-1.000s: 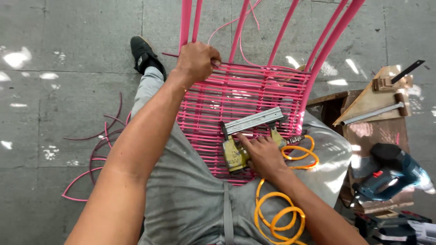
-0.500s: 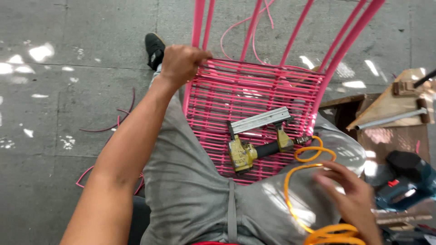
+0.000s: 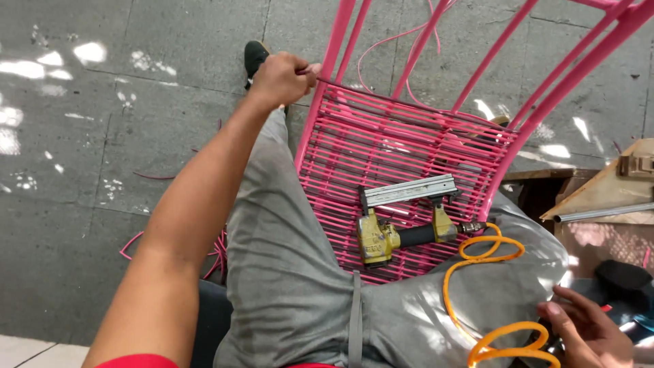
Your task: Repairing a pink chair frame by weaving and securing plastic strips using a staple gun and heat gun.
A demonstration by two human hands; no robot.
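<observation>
Hands well apart. Left hand (image 3: 283,78) at full reach, closed in a fist on the end of a thin pink cord (image 3: 308,70), pinched at the upper left corner of the pink chair frame (image 3: 327,82); knuckles up, fingers curled tight. Right hand (image 3: 591,334) low at the right edge, fingers loosely spread and part open, tips next to the lowest loop of the orange coiled air hose (image 3: 507,337); contact with the hose cannot be told, and nothing is seen gripped in it.

Chair frame lies across the grey-trousered lap (image 3: 293,272), its woven pink seat (image 3: 395,170) between the two hands, legs running away up and to the right. Cord strands of the seat run roughly side to side, slightly tilted.

Yellow pneumatic nailer (image 3: 402,225) rests on the woven seat, untouched, nearer the right hand than the left. Its long axis runs left to right: yellow head toward the left hand, black grip and hose fitting toward the right hand, silver magazine lying parallel on the far side. Hose leaves the fitting and coils down toward the right hand.

Black shoe (image 3: 256,56) just beyond the left hand on the grey floor (image 3: 102,136). Loose pink cord scraps (image 3: 136,238) lie on the floor under the left forearm.
</observation>
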